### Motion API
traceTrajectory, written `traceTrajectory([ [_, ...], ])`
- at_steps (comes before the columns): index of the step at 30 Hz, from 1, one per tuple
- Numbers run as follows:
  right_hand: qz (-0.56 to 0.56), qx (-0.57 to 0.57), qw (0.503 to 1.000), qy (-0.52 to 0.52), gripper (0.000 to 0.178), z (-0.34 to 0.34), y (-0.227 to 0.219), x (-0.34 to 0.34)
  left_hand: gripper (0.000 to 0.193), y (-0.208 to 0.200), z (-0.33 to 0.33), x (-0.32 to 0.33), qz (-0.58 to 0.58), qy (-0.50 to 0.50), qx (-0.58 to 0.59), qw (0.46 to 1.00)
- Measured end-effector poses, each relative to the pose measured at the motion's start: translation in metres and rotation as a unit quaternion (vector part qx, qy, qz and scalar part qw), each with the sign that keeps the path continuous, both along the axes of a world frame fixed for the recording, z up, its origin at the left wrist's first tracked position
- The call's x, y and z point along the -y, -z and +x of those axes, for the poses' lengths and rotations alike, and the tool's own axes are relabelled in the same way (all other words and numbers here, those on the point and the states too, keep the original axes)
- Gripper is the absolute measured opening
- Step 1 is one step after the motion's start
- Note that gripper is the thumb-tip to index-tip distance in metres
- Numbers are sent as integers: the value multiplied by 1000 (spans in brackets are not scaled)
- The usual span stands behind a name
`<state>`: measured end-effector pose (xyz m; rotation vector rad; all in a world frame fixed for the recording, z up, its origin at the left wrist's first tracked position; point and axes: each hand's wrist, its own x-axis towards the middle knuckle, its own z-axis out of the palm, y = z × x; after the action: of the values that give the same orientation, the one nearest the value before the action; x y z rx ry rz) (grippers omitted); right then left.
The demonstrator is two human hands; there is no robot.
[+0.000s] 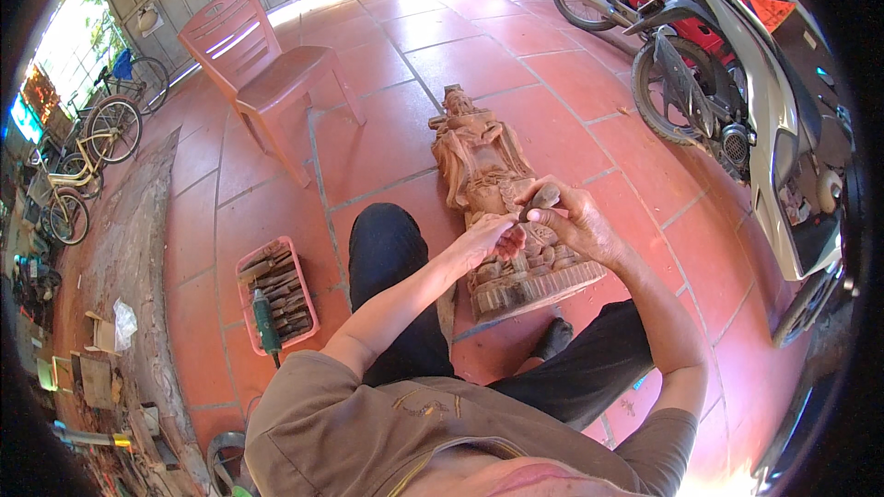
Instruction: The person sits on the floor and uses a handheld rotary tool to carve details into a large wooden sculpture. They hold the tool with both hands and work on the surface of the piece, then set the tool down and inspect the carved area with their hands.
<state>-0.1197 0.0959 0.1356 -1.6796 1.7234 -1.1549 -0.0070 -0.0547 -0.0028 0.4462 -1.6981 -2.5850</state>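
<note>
A carved wooden statue [485,161] of a robed figure lies on its back on the tiles in front of me, its head away and its base toward my knees. Above its lower half, my right hand [582,225] is closed round a carving chisel [547,196], whose rounded handle end shows over the fingers. My left hand [497,237] meets it from the left, with fingers curled and thumb and fingertips pinching the chisel's thin dark end. The very tip is hidden between the hands. Carved relief lies just below both hands.
A pink plastic basket [314,302] of wooden-handled tools and a green power tool [265,320] sits left of my knee. Beyond it stands a pink plastic chair [285,74]. Motorbikes [695,83] line the right; a long timber slab [138,294] and bicycles [112,129] line the left.
</note>
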Motion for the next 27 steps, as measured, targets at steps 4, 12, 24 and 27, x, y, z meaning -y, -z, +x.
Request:
traceTrajectory([
  [4, -22, 4, 1000, -9, 17, -2, 3, 0, 51, 3, 0, 1, 9, -1, -5, 1000],
  [12, -10, 17, 1000, -1, 18, 0, 0, -1, 41, 8, -1, 1, 18, -9, 2, 1000],
  [24, -10, 134, 986, 98, 29, -26, 33, 6, 46, 3, -1, 6, -95, -33, 11, 995],
  [27, 9, 49, 984, 171, 33, -35, 25, 7, 32, 24, 11, 41, -57, -71, 8, 996],
])
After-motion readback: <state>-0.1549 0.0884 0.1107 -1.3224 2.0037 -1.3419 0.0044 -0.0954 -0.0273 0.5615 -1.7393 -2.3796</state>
